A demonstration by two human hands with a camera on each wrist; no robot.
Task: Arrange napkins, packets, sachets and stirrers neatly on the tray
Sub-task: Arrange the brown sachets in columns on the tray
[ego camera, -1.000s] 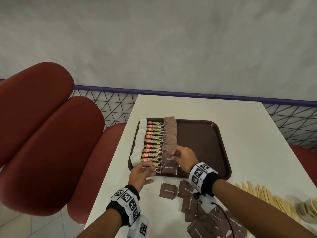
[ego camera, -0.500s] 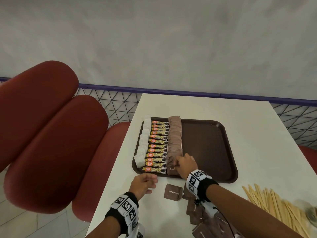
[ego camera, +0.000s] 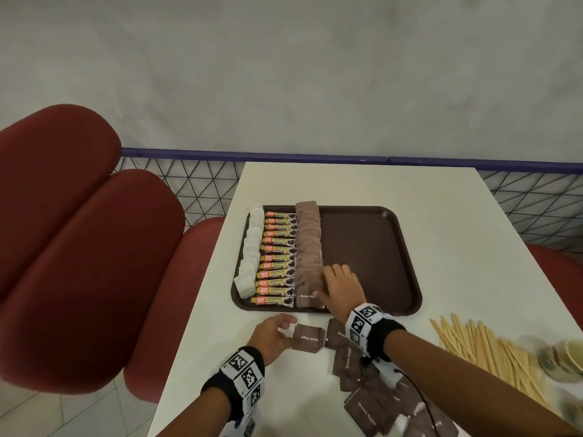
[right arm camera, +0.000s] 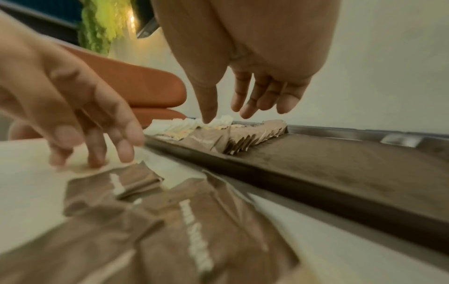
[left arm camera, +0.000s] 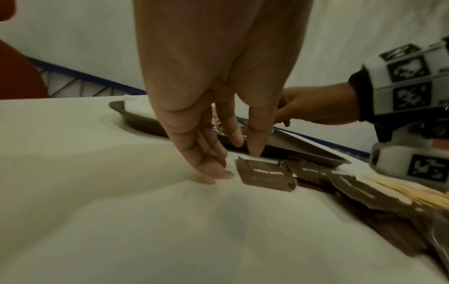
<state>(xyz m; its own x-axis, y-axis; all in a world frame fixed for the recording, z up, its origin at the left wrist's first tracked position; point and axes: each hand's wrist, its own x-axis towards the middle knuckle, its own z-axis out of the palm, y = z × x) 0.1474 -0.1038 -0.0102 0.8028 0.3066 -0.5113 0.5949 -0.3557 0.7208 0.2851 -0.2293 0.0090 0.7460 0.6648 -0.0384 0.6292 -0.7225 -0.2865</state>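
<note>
A brown tray (ego camera: pixel 372 247) holds a column of white napkins (ego camera: pixel 249 266), a column of granules sachets (ego camera: pixel 277 266) and an overlapping row of brown sugar packets (ego camera: pixel 309 247). My right hand (ego camera: pixel 339 285) hovers at the near end of that row with fingers relaxed and spread (right arm camera: pixel 233 113), holding nothing. My left hand (ego camera: pixel 273 334) rests its straight fingertips on the table beside one loose brown sugar packet (ego camera: pixel 308 338) (left arm camera: pixel 266 175) without gripping it. More loose packets (ego camera: pixel 378 398) lie under my right forearm. Wooden stirrers (ego camera: pixel 485 351) lie on the table to the right.
Red padded seats (ego camera: pixel 79 247) stand along the table's left edge, close to the tray. A blurred paper cup (ego camera: pixel 571 354) sits at the far right beyond the stirrers. A wire mesh railing (ego camera: pixel 189 187) runs behind the white table (ego camera: pixel 347 184).
My right hand let go of the packet it set at the near end of the row and opened. My left hand drew back from the tray's edge to the loose packet on the table.
</note>
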